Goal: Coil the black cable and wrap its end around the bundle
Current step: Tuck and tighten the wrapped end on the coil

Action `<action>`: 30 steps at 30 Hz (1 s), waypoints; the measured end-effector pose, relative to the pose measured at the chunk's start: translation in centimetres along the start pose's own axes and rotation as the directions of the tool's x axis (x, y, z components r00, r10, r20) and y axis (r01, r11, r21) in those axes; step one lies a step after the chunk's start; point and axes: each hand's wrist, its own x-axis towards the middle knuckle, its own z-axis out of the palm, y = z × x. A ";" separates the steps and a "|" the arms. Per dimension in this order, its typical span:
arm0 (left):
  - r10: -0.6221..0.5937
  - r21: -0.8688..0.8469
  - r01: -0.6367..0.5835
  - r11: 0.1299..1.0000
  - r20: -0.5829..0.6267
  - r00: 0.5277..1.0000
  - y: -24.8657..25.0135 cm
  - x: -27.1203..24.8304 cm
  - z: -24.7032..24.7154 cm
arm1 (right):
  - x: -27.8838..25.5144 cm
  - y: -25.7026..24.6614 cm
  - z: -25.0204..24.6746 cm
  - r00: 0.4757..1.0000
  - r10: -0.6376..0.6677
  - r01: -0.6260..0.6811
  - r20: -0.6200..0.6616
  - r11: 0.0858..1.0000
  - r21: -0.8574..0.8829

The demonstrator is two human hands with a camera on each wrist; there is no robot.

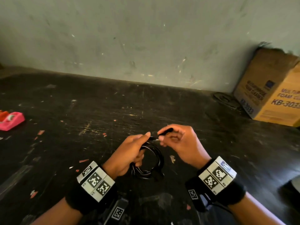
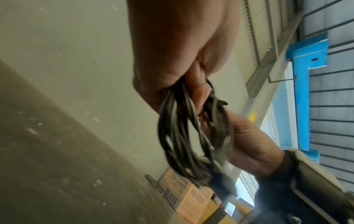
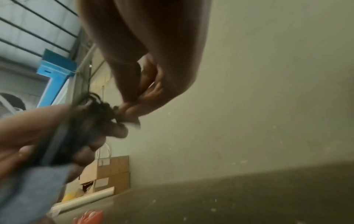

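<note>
The black cable hangs as a bundle of loops above the dark table, held at its top by my left hand, whose fingers curl round the strands. In the left wrist view the coil droops from that fist. My right hand is just to the right of the bundle's top and pinches the cable's end between thumb and fingers. The right wrist view shows that pinch close to the coil, blurred.
A cardboard box stands at the back right against the wall, with a dark flat ring beside it. A pink tape dispenser sits at the left edge. The scuffed black table spreads around my hands.
</note>
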 end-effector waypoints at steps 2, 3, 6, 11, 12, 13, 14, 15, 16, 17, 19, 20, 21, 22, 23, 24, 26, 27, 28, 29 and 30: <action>0.013 -0.011 -0.015 1.000 -0.117 0.993 0.4 0.2 -0.2 | -0.1 -1.2 -0.8 0.998 -0.017 0.018 -0.061 1.000 0.007; 0.019 -0.013 -0.021 1.000 -0.182 0.983 0.5 0.4 -0.4 | -0.3 -1.9 -1.1 0.999 -0.007 0.009 -0.046 0.999 0.044; 0.059 0.053 -0.047 0.998 -0.272 0.961 1.0 0.7 -0.7 | -0.9 -3.2 -0.7 0.987 0.062 -0.070 0.151 0.996 0.050; 0.087 0.141 -0.060 0.988 -0.194 0.977 2.2 0.6 -0.3 | -0.7 -1.8 1.5 0.976 -0.181 0.215 0.120 0.881 -0.422; 0.079 0.154 -0.052 0.987 -0.176 0.981 2.5 0.6 -0.2 | -0.6 -1.5 1.7 0.969 -0.220 0.248 0.114 0.867 -0.433; 0.071 0.158 -0.046 0.986 -0.158 0.985 2.6 0.5 -0.2 | -0.5 -1.1 1.9 0.964 -0.238 0.266 0.118 0.867 -0.421; 0.068 0.154 -0.045 0.987 -0.144 0.987 2.8 0.5 -0.2 | -0.5 -0.9 2.1 0.960 -0.249 0.278 0.126 0.873 -0.400; 0.072 0.148 -0.052 0.988 -0.134 0.988 2.9 0.5 -0.3 | -0.4 -0.7 2.2 0.956 -0.264 0.293 0.129 0.877 -0.381; 0.082 0.144 -0.064 0.987 -0.126 0.989 3.1 0.4 -0.4 | -0.4 -0.4 2.3 0.952 -0.283 0.306 0.118 0.879 -0.367; 0.100 0.150 -0.081 0.985 -0.125 0.987 3.1 0.4 -0.5 | -0.3 -0.2 2.4 0.950 -0.299 0.311 0.091 0.879 -0.361; 0.137 0.177 -0.110 0.978 -0.147 0.980 2.9 0.4 -0.7 | -0.1 0.6 2.3 0.945 -0.325 0.298 -0.012 0.879 -0.372; 0.142 0.169 -0.112 0.979 -0.173 0.975 2.6 0.2 -0.8 | 0.1 1.0 2.2 0.938 -0.338 0.285 -0.078 0.880 -0.379; 0.134 0.137 -0.108 0.985 -0.199 0.971 2.2 0.0 -0.8 | 0.2 1.4 2.1 0.926 -0.349 0.273 -0.141 0.881 -0.386; 0.120 0.089 -0.103 0.991 -0.210 0.970 1.9 -0.2 -0.7 | 0.3 1.6 2.1 0.914 -0.357 0.263 -0.191 0.882 -0.391; 0.109 0.041 -0.103 0.994 -0.215 0.970 1.6 -0.3 -0.5 | 0.4 1.9 2.1 0.906 -0.360 0.255 -0.221 0.884 -0.393; 0.115 0.001 -0.118 0.993 -0.225 0.967 1.4 -0.3 -0.2 | 0.5 2.0 2.1 0.905 -0.357 0.249 -0.230 0.884 -0.395; 0.150 -0.044 -0.167 0.985 -0.263 0.953 1.3 -0.1 0.2 | 0.5 2.0 2.0 0.926 -0.337 0.235 -0.171 0.867 -0.440; 0.172 -0.035 -0.189 0.981 -0.277 0.945 1.5 0.0 0.3 | 0.5 1.8 1.9 0.937 -0.332 0.241 -0.109 0.839 -0.488; 0.196 -0.012 -0.207 0.978 -0.272 0.942 1.7 0.2 0.4 | 0.5 1.5 1.7 0.943 -0.332 0.263 -0.034 0.802 -0.536; 0.213 0.013 -0.217 0.976 -0.245 0.946 1.9 0.2 0.5 | 0.5 1.1 1.5 0.942 -0.334 0.298 0.043 0.766 -0.569; 0.226 0.029 -0.226 0.974 -0.208 0.952 2.1 0.2 0.6 | 0.7 0.8 1.3 0.935 -0.337 0.337 0.113 0.740 -0.581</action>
